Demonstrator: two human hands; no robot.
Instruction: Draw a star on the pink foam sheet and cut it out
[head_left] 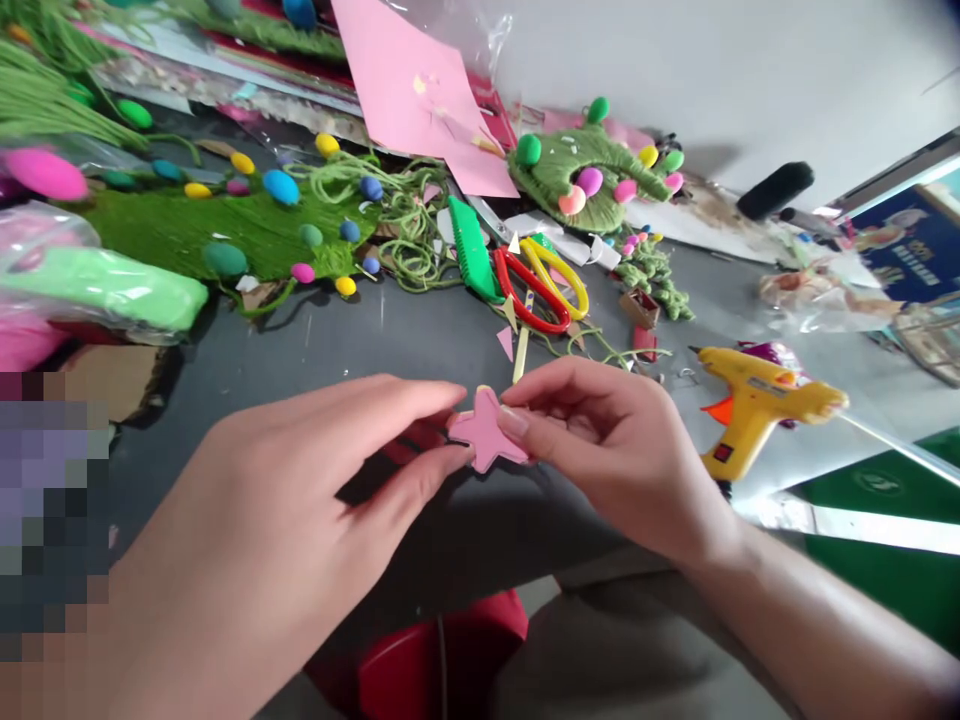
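Note:
A small pink paper star (pixel 486 432) is held between my two hands over the near edge of the dark table (pixel 352 345). My left hand (pixel 322 480) pinches its left point between thumb and fingertips. The right side of the star is gripped by my right hand (pixel 615 440), with the thumb lying on its face. Just beyond the fingers lie pink paper scraps (pixel 505 344), a thin pale stick (pixel 520 357) and scissors with red and yellow handles (pixel 534 318).
A yellow glue gun (pixel 757 400) lies to the right. Behind are a green comb (pixel 471 248), green yarn (pixel 412 240), pink paper (pixel 420 90) and a green wrapped shape (pixel 577 170) with colored balls. A plastic-wrapped green pack (pixel 112 290) sits left.

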